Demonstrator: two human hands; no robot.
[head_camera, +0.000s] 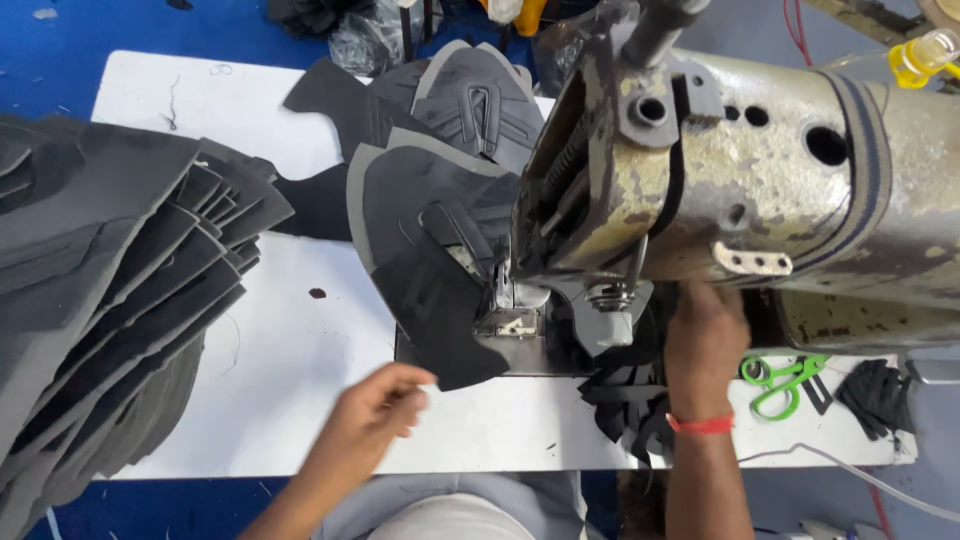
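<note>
My left hand hovers over the white table, fingers loosely curled with nothing in them, just below a dark grey shoe-upper piece that lies under the presser foot of an old worn sewing machine. My right hand, with a red thread band at the wrist, reaches under the machine arm onto a small pile of black cut pieces. Its fingers are partly hidden behind the machine, so what they hold is unclear.
A large fanned stack of dark grey fabric pieces fills the left side. More sewn uppers lie behind the needle. Green-handled scissors and black scraps rest at the right. A yellow-capped bottle stands on the machine.
</note>
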